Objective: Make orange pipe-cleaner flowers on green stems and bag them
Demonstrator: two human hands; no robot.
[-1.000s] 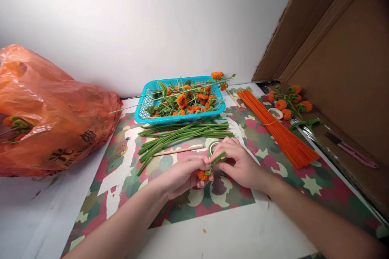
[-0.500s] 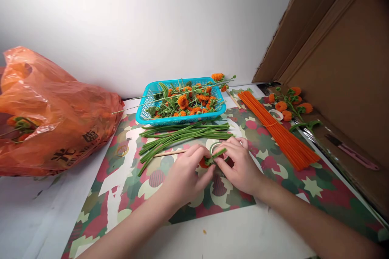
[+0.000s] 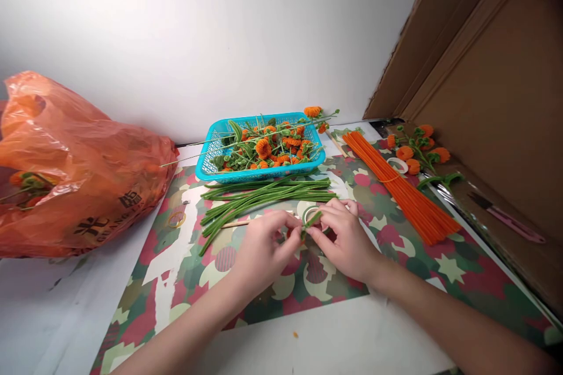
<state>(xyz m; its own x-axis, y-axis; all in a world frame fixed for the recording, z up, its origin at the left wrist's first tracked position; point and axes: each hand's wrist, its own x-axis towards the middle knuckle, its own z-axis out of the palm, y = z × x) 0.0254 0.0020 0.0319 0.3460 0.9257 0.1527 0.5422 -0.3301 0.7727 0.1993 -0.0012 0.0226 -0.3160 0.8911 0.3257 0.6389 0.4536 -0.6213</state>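
Observation:
My left hand (image 3: 268,246) is closed, thumb and index finger pinched on a small green piece (image 3: 311,220) of fuzzy stem. Opposite it, my right hand (image 3: 345,240) grips the same piece, its fingertips nearly touching those of the left. A bit of orange shows below the fingertips, mostly hidden. Just behind the hands lie a loose bundle of green fuzzy stems (image 3: 259,196) and a thin wooden stick (image 3: 235,224). A roll of tape (image 3: 309,212) is partly covered by my right hand.
A blue basket (image 3: 264,174) holds orange flowers. An orange plastic bag (image 3: 88,170) bulges at the left. At the right are orange stems (image 3: 400,187), a flower spray (image 3: 413,149), a white ring (image 3: 398,165) and a pink cutter (image 3: 510,220).
My left fingers have closed in around the small piece and now hide most of the orange part. My right hand has barely moved, and the view has shifted slightly.

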